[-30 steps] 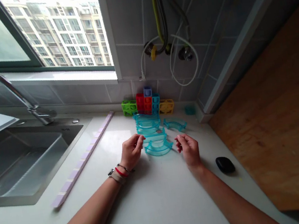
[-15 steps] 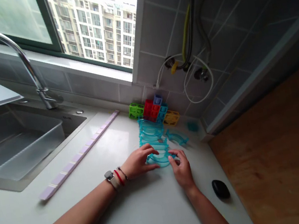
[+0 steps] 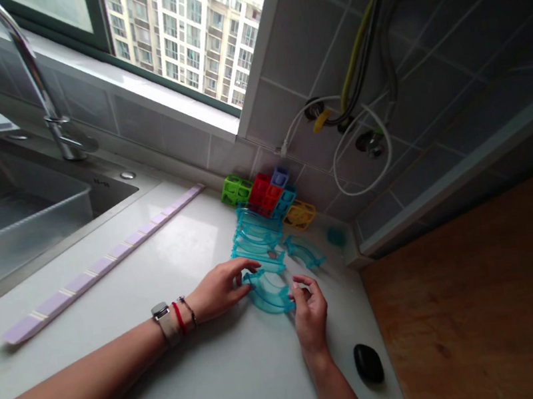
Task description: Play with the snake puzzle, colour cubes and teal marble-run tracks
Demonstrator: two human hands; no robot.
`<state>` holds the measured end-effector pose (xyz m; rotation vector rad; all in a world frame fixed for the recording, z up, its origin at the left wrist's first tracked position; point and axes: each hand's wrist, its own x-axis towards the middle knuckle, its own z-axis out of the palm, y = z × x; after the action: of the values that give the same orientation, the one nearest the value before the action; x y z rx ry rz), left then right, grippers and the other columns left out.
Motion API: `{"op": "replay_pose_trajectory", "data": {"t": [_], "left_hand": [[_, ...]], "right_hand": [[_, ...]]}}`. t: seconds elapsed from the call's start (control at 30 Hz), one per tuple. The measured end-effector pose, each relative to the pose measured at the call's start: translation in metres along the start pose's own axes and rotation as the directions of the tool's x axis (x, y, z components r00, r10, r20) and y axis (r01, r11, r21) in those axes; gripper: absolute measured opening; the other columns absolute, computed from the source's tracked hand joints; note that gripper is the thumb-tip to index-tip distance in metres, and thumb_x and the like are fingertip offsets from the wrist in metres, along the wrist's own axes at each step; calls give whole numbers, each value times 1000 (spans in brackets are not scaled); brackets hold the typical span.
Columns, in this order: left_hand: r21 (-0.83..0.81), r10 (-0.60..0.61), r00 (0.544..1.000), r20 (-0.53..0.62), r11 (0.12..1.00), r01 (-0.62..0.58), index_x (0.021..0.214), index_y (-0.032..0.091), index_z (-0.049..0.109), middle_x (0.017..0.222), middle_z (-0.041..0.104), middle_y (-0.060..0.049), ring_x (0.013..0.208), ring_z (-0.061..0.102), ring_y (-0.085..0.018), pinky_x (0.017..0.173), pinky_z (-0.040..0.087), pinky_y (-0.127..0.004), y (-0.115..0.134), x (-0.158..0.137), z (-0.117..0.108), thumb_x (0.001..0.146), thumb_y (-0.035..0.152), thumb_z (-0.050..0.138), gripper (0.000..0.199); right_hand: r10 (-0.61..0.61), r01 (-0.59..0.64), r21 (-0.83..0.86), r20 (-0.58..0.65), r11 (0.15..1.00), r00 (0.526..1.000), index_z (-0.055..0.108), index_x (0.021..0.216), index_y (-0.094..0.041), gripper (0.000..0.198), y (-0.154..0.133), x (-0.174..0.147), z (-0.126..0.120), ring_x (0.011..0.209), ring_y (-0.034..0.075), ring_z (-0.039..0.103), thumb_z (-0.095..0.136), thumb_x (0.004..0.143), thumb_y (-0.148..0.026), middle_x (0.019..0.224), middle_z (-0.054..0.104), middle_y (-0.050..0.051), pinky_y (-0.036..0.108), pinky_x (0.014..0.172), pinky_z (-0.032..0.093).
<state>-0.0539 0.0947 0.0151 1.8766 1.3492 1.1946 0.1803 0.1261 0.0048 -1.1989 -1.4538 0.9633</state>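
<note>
A translucent blue curved track piece (image 3: 268,299) lies at the near end of a row of similar pieces, its curve facing me. My left hand (image 3: 220,289) is at its left end, the end between thumb and fingers. My right hand (image 3: 310,310) pinches its right end between thumb and bent fingers. Just beyond, more blue track pieces (image 3: 255,231) lie lined up on the white counter. Another blue curved piece (image 3: 304,251) rests separately to their right.
Green (image 3: 235,189), red (image 3: 261,193) and yellow blocks (image 3: 299,214) stand by the tiled wall. A long pale purple strip (image 3: 99,263) lies left, beside the sink (image 3: 118,190). A black rounded object (image 3: 368,364) sits near the counter's right edge.
The view has turned and shifted. Both hands have moved apart slightly toward the ends of the curved track piece, which now sits a little farther from the row.
</note>
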Motion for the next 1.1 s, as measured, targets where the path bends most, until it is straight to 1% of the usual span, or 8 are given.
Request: {"op": "replay_pose_trajectory", "data": {"t": [0.07, 0.13, 0.33, 0.47, 0.63, 0.77, 0.87, 1.1], "left_hand": [[-61, -9, 1000, -29, 998, 7, 124, 24, 69, 109, 77, -4, 69, 60, -12, 65, 52, -23, 0, 2, 1, 88, 17, 65, 37], [-99, -16, 999, -42, 995, 12, 120, 24, 71, 105, 79, -3, 67, 59, -11, 61, 50, -21, 0, 3, 2, 89, 17, 63, 33], [-148, -18, 998, -57, 989, 10, 115, 22, 74, 102, 80, -4, 66, 58, -11, 60, 48, -20, 0, 5, 2, 89, 15, 64, 28], [-174, -28, 998, -55, 985, 18, 115, 21, 74, 103, 80, -5, 66, 59, -11, 61, 49, -21, -2, 5, 2, 90, 19, 68, 26], [-202, -19, 999, -49, 979, 9, 112, 22, 74, 103, 81, -4, 72, 64, -12, 66, 51, -22, -5, 4, 6, 89, 22, 71, 23], [-234, -21, 999, -36, 972, 12, 113, 21, 74, 98, 81, -4, 74, 67, -13, 71, 53, -24, -6, 5, 9, 88, 24, 74, 25], [-256, -35, 999, -35, 966, 25, 111, 21, 74, 98, 81, -4, 69, 66, -13, 68, 53, -24, -7, 6, 10, 87, 28, 76, 25], [-277, -36, 997, -74, 961, 14, 106, 19, 74, 90, 81, -5, 69, 70, -15, 65, 53, -25, -7, 7, 9, 86, 26, 75, 21]], "right_hand": [[92, -93, 57, 21, 994, 996, 67, 115, -17, 39, -4, -1, 1, 58, 12, 56, 63, 93, -49, 101, 73, 8, 25, 53, 48], [125, -130, 89, 64, 988, 990, 70, 113, -17, 41, -8, -3, 3, 52, 10, 51, 64, 91, -51, 97, 74, 9, 24, 47, 44], [110, -121, 47, 187, 992, 976, 76, 97, -16, 38, -16, -6, 2, 55, 15, 56, 65, 92, -53, 68, 69, 3, 24, 48, 43], [110, -125, 42, 265, 991, 958, 75, 103, -16, 41, -16, -8, 1, 57, 17, 59, 64, 93, -54, 64, 65, 1, 24, 49, 43], [57, -55, -17, 352, 998, 934, 75, 95, -17, 35, -19, -10, 1, 56, 15, 54, 66, 92, -51, 62, 61, -1, 26, 56, 45], [56, -37, -62, 359, 997, 932, 75, 82, -18, 33, -21, -10, 0, 53, 14, 48, 72, 87, -50, 58, 56, -2, 26, 51, 40], [56, -26, -90, 341, 996, 938, 71, 73, -18, 36, -21, -10, -1, 53, 13, 44, 71, 87, -51, 56, 51, -3, 26, 51, 38], [75, -40, -129, 275, 991, 959, 66, 68, -18, 45, -14, -10, 2, 50, 13, 44, 70, 85, -60, 55, 51, -4, 25, 48, 37]]}}
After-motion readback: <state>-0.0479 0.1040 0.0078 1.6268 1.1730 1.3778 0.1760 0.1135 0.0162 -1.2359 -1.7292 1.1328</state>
